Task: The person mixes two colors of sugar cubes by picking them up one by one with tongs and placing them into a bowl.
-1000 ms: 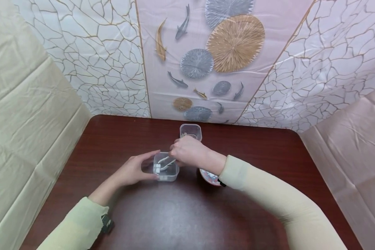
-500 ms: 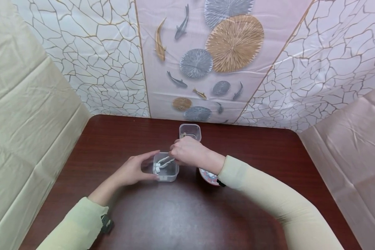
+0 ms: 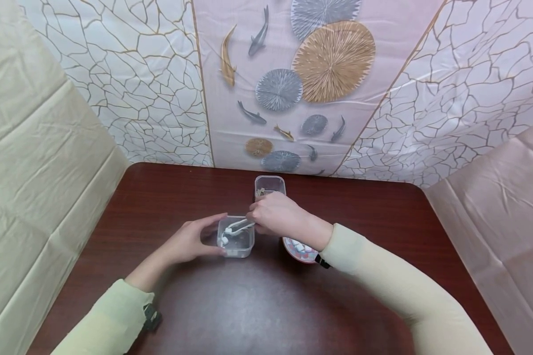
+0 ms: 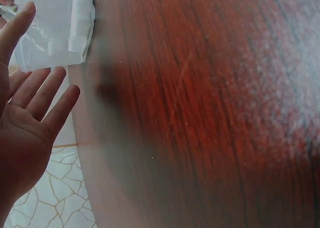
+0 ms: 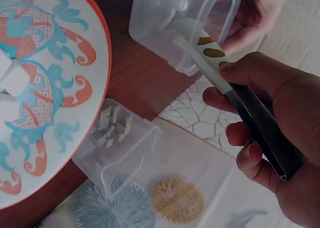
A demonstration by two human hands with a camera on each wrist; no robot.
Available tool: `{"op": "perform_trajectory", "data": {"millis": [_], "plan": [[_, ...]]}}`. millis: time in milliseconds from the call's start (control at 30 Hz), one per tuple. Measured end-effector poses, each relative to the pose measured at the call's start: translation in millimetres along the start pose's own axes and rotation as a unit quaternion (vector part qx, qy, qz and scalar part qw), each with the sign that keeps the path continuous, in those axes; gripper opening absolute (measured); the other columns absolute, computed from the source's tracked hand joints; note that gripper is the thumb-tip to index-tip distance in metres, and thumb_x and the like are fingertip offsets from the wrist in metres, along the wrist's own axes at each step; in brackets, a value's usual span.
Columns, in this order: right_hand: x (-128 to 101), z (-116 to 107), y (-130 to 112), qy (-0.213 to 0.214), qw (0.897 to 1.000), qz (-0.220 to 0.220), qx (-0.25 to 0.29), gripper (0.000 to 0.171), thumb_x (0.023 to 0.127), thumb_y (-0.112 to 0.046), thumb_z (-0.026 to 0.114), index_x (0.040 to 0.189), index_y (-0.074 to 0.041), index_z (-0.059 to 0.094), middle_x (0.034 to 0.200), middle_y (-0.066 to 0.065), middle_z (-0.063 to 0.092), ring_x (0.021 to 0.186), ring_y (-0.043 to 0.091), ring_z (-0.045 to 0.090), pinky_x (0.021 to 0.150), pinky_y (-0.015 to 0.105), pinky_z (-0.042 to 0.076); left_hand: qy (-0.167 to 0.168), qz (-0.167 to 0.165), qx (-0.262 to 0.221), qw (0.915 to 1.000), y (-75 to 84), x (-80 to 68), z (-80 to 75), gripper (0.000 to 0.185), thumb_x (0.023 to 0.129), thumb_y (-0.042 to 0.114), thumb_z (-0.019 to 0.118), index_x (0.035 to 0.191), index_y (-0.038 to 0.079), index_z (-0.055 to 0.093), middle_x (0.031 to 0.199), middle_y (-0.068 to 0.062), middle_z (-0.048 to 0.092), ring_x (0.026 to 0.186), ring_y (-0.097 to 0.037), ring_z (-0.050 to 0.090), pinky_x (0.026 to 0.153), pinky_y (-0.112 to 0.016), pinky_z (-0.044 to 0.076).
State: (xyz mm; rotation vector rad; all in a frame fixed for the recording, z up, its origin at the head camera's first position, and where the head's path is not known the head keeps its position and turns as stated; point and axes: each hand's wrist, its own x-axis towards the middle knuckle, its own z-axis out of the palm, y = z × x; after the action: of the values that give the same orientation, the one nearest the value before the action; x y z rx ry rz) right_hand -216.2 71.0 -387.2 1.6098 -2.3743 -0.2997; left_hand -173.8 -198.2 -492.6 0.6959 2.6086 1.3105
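Observation:
My left hand (image 3: 188, 241) rests at the left side of a clear plastic container (image 3: 239, 253), its fingers and thumb fairly straight and spread at the corners. My right hand (image 3: 275, 213) holds a pair of tongs (image 5: 212, 75) with pale tips and dark handles. The tong tips reach inside the container. A small white block (image 3: 224, 240) lies in its left part, and another sits by the tips; whether they grip it I cannot tell. Under my right forearm is a patterned plate (image 5: 97, 88) with a red rim, bearing several white blocks (image 5: 17, 79).
Behind my right hand stands a second clear container (image 3: 270, 180) with several small beige-grey pieces (image 5: 112, 123). All of it sits on a dark red-brown wooden table (image 3: 182, 192). A patterned cloth (image 3: 160, 98) hangs along the back edge.
My right hand and the tongs have shifted slightly right. The tips and one white block have moved away from the container's left side. My left hand stays where it was.

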Motion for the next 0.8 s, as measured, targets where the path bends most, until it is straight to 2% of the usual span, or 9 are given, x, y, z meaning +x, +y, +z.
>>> {"op": "perform_trajectory", "data": {"millis": [300, 433, 667, 800], "plan": [[-29.5, -22.2, 8.0, 0.021, 0.998, 0.017, 0.057, 0.010, 0.083, -0.012, 0.076, 0.085, -0.020, 0.070, 0.076, -0.011, 0.066, 0.077, 0.016, 0.068, 0.052, 0.036, 0.049, -0.005, -0.008, 0.002, 1.0000, 1.4, -0.6, 0.3, 0.094, 0.079, 0.026, 0.098, 0.159, 0.008, 0.051, 0.147, -0.014, 0.065, 0.136, -0.031, 0.063, 0.115, -0.053, 0.048], [-45.9, -31.5, 11.9, 0.042, 0.997, 0.019, 0.063, 0.013, 0.081, -0.010, 0.077, 0.088, -0.019, 0.069, 0.080, -0.011, 0.069, 0.077, 0.013, 0.068, 0.054, 0.034, 0.050, -0.006, -0.008, 0.003, 0.9999, 0.9, -0.6, 0.8, 0.094, 0.080, 0.027, 0.097, 0.159, 0.009, 0.051, 0.148, -0.015, 0.065, 0.135, -0.032, 0.064, 0.114, -0.053, 0.048], [-80.1, -41.8, 21.3, 0.063, 0.995, 0.043, 0.066, 0.025, 0.083, -0.014, 0.084, 0.108, -0.018, 0.080, 0.090, -0.010, 0.076, 0.081, 0.015, 0.070, 0.061, 0.033, 0.055, -0.002, -0.005, 0.004, 1.0000, 2.5, -0.5, 0.9, 0.093, 0.079, 0.024, 0.097, 0.159, 0.010, 0.051, 0.146, -0.016, 0.066, 0.135, -0.033, 0.064, 0.114, -0.053, 0.048], [-100.7, -44.5, 25.7, 0.074, 0.992, 0.062, 0.082, 0.027, 0.082, -0.012, 0.085, 0.108, -0.016, 0.082, 0.090, -0.008, 0.075, 0.080, 0.017, 0.070, 0.062, 0.035, 0.056, 0.002, -0.002, 0.011, 0.9999, 2.9, -0.8, 0.4, 0.093, 0.079, 0.025, 0.098, 0.158, 0.009, 0.052, 0.145, -0.016, 0.067, 0.134, -0.034, 0.064, 0.114, -0.055, 0.048]]}}
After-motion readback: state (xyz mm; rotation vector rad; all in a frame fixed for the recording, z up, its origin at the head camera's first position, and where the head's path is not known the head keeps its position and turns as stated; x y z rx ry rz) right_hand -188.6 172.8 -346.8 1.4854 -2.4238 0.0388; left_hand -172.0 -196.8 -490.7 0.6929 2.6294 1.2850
